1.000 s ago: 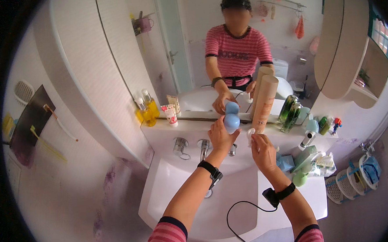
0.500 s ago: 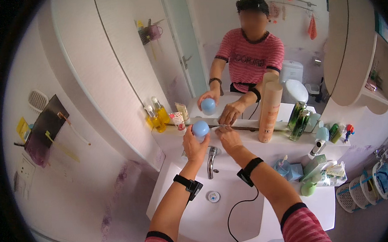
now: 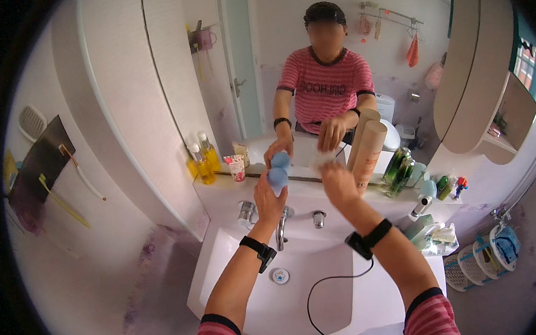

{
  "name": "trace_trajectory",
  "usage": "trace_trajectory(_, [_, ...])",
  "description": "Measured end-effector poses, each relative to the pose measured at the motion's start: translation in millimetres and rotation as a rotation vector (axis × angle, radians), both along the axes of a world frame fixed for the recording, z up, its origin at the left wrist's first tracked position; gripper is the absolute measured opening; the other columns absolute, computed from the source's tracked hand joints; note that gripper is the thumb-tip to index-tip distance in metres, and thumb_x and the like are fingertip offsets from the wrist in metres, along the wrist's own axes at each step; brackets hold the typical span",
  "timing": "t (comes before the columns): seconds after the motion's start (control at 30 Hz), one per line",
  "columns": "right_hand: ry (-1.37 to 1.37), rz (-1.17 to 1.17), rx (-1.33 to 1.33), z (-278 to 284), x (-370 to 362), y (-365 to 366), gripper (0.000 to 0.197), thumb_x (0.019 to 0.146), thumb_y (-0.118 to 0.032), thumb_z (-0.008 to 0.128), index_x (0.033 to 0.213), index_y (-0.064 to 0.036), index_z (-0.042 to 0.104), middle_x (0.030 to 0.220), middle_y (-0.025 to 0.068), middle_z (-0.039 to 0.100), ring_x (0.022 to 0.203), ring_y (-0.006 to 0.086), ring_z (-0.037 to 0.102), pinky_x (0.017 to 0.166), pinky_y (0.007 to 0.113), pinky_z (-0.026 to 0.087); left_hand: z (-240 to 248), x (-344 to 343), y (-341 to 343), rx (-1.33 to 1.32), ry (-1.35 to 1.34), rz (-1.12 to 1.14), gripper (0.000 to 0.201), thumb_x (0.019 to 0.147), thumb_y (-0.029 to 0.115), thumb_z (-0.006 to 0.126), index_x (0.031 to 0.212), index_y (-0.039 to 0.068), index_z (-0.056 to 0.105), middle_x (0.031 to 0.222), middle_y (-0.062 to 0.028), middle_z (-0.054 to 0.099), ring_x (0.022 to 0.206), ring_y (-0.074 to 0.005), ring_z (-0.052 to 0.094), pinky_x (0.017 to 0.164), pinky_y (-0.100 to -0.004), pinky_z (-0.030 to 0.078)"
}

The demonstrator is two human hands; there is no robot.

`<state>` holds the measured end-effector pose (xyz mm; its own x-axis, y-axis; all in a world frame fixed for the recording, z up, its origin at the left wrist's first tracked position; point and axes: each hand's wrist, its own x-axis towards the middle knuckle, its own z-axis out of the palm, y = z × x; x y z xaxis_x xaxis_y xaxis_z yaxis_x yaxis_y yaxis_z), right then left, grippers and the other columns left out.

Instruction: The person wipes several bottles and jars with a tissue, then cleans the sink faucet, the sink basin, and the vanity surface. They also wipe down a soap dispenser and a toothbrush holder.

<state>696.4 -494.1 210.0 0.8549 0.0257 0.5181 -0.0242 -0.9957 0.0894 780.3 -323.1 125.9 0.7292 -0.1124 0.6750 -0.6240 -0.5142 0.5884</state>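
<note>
My left hand (image 3: 271,201) is closed around a small blue container with a rounded top (image 3: 277,178), held upright above the faucet (image 3: 281,228) and close to the mirror (image 3: 289,99). The mirror repeats the container just above it. My right hand (image 3: 340,185) is raised at the mirror's lower edge, right of the container, with its fingers bent and blurred by motion. A whitish smear shows at its fingertips, too unclear to name. Beside that hand stands a tall peach cylinder (image 3: 370,156), partly covered by my wrist.
Yellow pump bottles (image 3: 202,165) and a white-pink tube (image 3: 236,168) stand left on the ledge; green bottles (image 3: 399,182) stand right. Below lies the white sink (image 3: 313,280), crossed by a black cable (image 3: 309,299). A tissue pack (image 3: 439,237) sits on the right.
My right hand has moved right and up, away from the blue container, and now blurs. My left hand still holds the container in nearly the same place. The view has shifted slightly.
</note>
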Motion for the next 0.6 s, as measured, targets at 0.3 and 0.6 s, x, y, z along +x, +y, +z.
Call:
trace_trajectory(0.3, [-0.715, 0.202, 0.010, 85, 43, 7, 0.020, 0.073, -0.004, 0.056, 0.091, -0.0073, 0.064, 0.102, 0.0085, 0.055, 0.092, 0.0275, 0.056, 0.067, 0.035, 0.051, -10, -3, 2, -0.171, 0.076, -0.095, 0.073, 0.070, 0.013, 0.073, 0.129, 0.001, 0.032, 0.122, -0.0222, 0.040, 0.112, -0.0377, 0.042, 0.095, -0.0427, 0.036])
trace_trajectory(0.6, [-0.109, 0.119, 0.023, -72, 44, -17, 0.017, 0.080, -0.008, 0.056, 0.095, -0.0074, 0.063, 0.097, 0.0077, 0.054, 0.091, 0.0237, 0.057, 0.063, 0.032, 0.053, -10, -15, 7, -0.232, 0.098, -0.183, 0.075, 0.068, 0.002, 0.072, 0.131, 0.002, 0.031, 0.124, -0.0211, 0.039, 0.115, -0.0388, 0.040, 0.098, -0.0423, 0.034])
